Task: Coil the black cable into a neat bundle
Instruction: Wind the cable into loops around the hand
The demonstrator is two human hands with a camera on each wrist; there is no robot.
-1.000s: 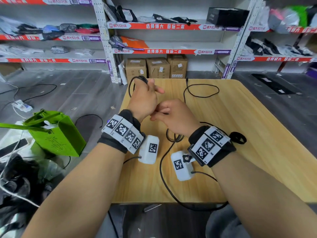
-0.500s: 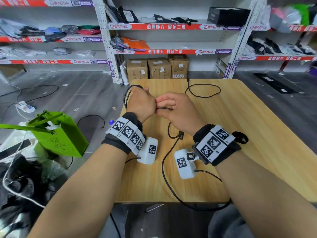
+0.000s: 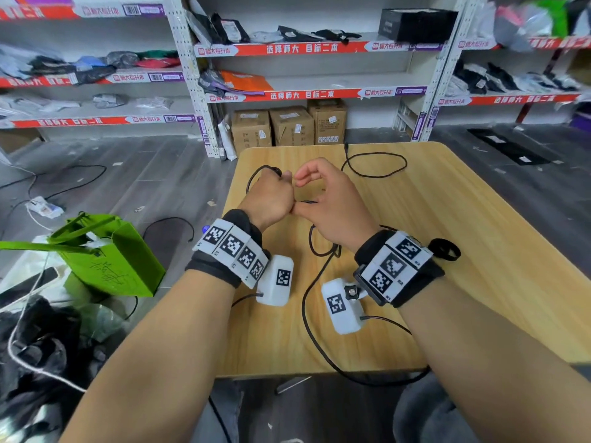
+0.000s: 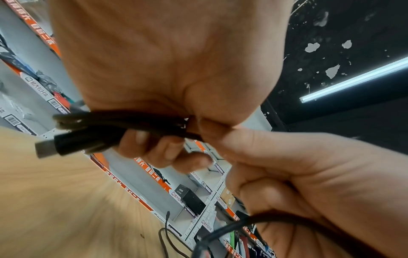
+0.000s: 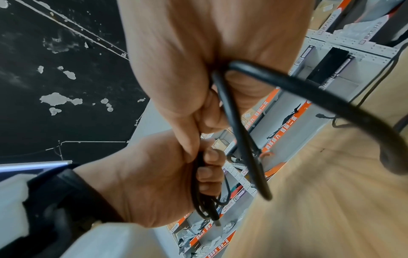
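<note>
The black cable winds over the wooden table, with a loose loop at the far side and a stretch hanging off the front edge. My left hand is a fist round several gathered loops, one of which sticks out beyond it. In the left wrist view the bundle shows its USB plug poking out. My right hand touches the left fist and has its fingers curled round a stretch of cable that runs through its palm.
A small black strap loop lies on the table beside my right wrist. A green paper bag and dark clutter stand on the floor to the left. Shelving and cardboard boxes are behind the table.
My right hand has come up against the left fist with a stretch of cable. Its upper fingers have since spread away from the fist. The left hand sank slightly toward me.
</note>
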